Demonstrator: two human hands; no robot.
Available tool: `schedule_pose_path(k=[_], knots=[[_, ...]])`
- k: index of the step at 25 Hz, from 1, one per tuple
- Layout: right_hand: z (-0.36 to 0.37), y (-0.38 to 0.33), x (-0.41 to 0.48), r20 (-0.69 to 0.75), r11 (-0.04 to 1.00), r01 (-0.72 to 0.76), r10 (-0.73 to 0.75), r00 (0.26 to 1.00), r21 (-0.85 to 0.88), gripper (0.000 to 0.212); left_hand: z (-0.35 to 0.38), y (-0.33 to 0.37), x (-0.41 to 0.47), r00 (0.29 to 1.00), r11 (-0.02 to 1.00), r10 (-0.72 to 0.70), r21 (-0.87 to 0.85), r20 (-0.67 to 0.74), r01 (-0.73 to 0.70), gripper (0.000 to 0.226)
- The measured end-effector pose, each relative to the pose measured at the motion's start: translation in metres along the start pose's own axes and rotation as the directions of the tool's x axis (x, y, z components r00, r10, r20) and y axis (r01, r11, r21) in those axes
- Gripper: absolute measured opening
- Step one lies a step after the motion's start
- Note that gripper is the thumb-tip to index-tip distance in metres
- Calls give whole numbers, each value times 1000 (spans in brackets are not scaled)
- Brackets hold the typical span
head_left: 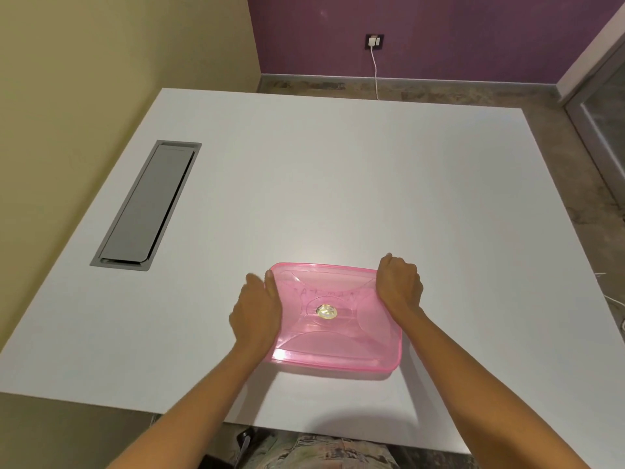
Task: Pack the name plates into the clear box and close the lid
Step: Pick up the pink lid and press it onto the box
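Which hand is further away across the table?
The right hand, gripping the pink lid's far right corner. The left hand grips the left edge, nearer the person.

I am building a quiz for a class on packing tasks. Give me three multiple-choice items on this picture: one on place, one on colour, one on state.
1. Where does the box lid sit on the table?
A. near edge
B. far edge
C. over the grey hatch

2. What colour is the lid?
A. blue
B. pink
C. green

3. What are the left hand and right hand doing?
A. resting apart from the lid
B. holding a pen
C. pressing the lid's two sides

Answers: 1 A, it lies close to the person. 2 B, translucent pink. 3 C, each hand sits on one side edge.
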State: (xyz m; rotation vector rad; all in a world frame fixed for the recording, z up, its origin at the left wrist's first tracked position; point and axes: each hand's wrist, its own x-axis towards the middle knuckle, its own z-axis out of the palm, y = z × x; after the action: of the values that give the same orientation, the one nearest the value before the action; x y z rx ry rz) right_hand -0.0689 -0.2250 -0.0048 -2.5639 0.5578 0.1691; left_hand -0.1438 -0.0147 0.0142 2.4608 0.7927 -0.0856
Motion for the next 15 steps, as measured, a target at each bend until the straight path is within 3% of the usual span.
schedule_pose_path(k=[4,7,10,15], knots=[[0,1,-3,-3,995,71,-71,997,-74,37,-1,-23,-25,982,982,-174,-63,67,179,61],[-2,1,-4,-4,989,107,-108,994,-99,31,1,-22,-20,981,977,-174,-106,87,183,57],[0,0,-3,-26,995,73,-75,997,-74,38,0,-24,-17,978,960,-189,-193,85,202,51],[4,2,-1,-33,992,88,-91,995,-90,34,-2,-21,-20,989,978,-134,-153,62,142,35]])
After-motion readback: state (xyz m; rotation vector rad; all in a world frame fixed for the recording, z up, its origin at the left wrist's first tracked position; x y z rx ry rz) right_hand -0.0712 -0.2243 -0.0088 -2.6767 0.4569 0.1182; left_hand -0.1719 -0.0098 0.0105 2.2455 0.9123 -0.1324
